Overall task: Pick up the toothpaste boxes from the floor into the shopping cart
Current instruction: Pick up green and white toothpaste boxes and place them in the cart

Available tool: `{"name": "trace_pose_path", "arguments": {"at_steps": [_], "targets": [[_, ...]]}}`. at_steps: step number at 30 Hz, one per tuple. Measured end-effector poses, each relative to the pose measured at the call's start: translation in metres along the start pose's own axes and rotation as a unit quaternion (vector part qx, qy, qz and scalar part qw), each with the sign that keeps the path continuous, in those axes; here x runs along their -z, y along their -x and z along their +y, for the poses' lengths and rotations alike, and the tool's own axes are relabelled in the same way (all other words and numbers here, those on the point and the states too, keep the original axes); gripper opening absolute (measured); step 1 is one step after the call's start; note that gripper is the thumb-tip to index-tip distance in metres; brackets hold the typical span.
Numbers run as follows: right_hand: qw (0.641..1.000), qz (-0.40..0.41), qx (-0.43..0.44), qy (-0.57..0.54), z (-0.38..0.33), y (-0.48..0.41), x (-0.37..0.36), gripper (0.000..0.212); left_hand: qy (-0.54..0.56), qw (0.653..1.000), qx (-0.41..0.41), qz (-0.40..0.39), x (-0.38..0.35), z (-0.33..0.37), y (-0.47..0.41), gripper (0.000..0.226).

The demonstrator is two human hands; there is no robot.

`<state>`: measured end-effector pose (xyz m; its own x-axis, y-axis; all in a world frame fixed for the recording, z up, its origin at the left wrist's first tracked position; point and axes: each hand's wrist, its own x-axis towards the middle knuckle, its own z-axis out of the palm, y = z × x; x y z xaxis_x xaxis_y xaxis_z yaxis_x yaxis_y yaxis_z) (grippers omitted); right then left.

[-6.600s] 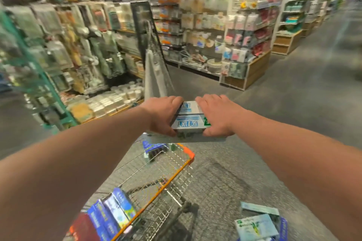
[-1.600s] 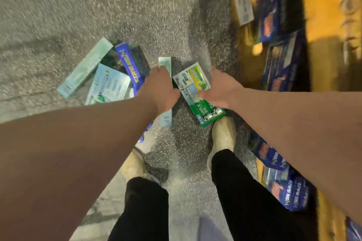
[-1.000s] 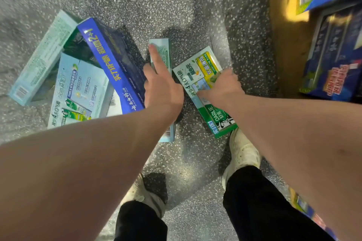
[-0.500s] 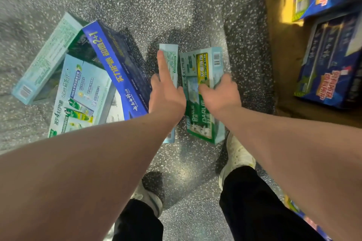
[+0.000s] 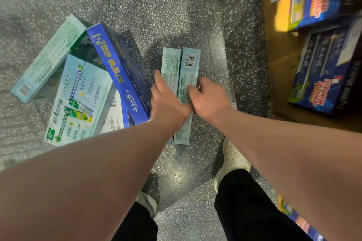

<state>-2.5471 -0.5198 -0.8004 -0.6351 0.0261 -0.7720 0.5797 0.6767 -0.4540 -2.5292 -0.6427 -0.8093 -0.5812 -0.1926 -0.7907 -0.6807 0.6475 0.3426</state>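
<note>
Two narrow pale teal toothpaste boxes lie side by side, touching, on the speckled grey floor at the centre of the frame. The left hand rests a straight finger along the left narrow box. The right hand, close beside it, curls its fingers over the right narrow box. At left centre, a blue box leans on a wide pale multipack, with a long green box behind them. Blue cartons fill the right edge.
</note>
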Motion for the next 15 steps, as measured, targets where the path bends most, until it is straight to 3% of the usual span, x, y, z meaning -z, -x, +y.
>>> {"name": "trace_pose_path", "arguments": {"at_steps": [2,4,6,8,10,11,15], "targets": [[0.998,0.002,0.006,0.063,-0.002,-0.002,0.009,0.023,-0.030,0.999,0.013,0.008,-0.003,0.003,-0.001,0.136],[0.984,0.066,0.054,0.154,-0.006,-0.006,0.018,0.036,-0.066,0.997,0.024,0.015,-0.005,0.007,-0.002,0.142],[0.948,0.110,0.153,0.256,-0.014,-0.014,0.029,0.076,-0.074,0.997,0.014,0.023,-0.007,0.010,-0.003,0.144],[0.866,0.025,0.267,0.421,-0.023,-0.023,0.037,0.107,-0.081,0.997,-0.008,0.016,-0.009,0.010,-0.002,0.141],[0.759,-0.066,0.349,0.545,-0.024,-0.032,0.037,0.113,-0.120,0.992,-0.031,0.003,-0.014,0.006,0.002,0.140],[0.725,-0.091,0.360,0.579,-0.023,-0.036,0.037,0.113,-0.138,0.990,-0.042,0.003,-0.016,0.004,0.004,0.139],[0.674,-0.099,0.350,0.643,-0.018,-0.046,0.039,0.112,-0.164,0.983,-0.058,0.055,-0.026,0.002,0.010,0.130]]}}
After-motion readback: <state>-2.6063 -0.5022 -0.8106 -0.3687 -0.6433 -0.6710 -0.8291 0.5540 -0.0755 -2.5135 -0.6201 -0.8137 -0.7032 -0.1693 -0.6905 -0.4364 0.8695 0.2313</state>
